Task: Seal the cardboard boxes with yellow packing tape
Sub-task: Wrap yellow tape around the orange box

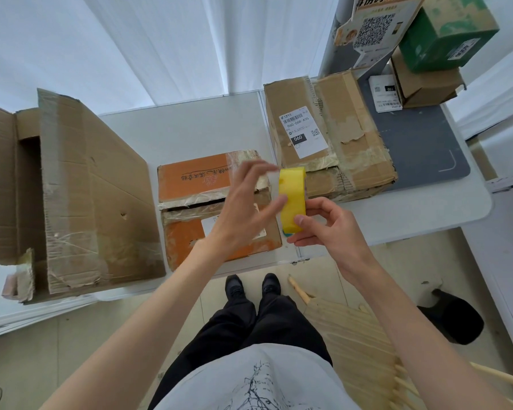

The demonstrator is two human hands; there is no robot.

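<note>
A yellow tape roll point(293, 196) is held upright above the table's front edge. My right hand point(329, 229) grips it from the right, thumb on the outer face. My left hand point(243, 211) touches the roll's left rim with its fingertips, fingers fairly straight and blurred. Under the hands lies an orange cardboard box point(190, 184) with an open seam across its top. A brown box point(329, 134) with a white shipping label sits behind the roll. A large brown box point(92, 187) with raised flaps stands at the left.
The white table point(190, 128) carries all three boxes. A grey mat point(421, 143) lies at the right with a green box point(447, 34) stacked on a small brown box point(427, 84). A wooden chair point(356, 335) stands by my right leg.
</note>
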